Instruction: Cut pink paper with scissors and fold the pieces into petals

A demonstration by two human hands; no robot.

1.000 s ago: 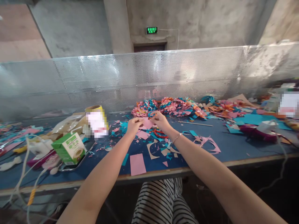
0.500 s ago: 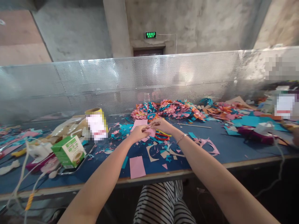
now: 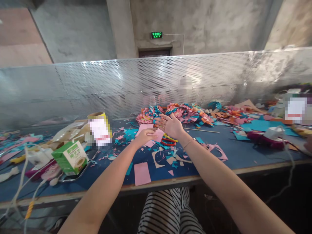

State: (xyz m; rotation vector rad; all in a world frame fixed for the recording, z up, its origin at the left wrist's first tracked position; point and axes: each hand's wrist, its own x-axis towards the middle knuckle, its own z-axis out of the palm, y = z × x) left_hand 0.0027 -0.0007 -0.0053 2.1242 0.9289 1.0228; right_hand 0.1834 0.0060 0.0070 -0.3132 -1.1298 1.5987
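My left hand [image 3: 145, 136] pinches a small piece of pink paper [image 3: 159, 136] between thumb and fingers above the table. To its right, my right hand [image 3: 172, 127] is open, palm showing and fingers spread, with nothing in it. Behind the left hand lies another pink sheet [image 3: 142, 128]. Red and yellow curved handles [image 3: 170, 142] show just below the right hand; the rest of that tool is hidden. Nearer the front edge, a pink paper rectangle [image 3: 142, 174] lies flat.
A heap of cut paper flowers [image 3: 180, 112] lies at the back, before a perforated metal screen [image 3: 97, 87]. Blue, pink and tan scraps [image 3: 158, 159] litter the blue tabletop [image 3: 109, 174]. On the left are a green drink carton [image 3: 70, 157], a tape roll [image 3: 97, 115] and white cables [image 3: 21, 178].
My right hand has let go of the pink paper, opened its fingers and turned its palm into view. My left hand keeps hold of the paper.
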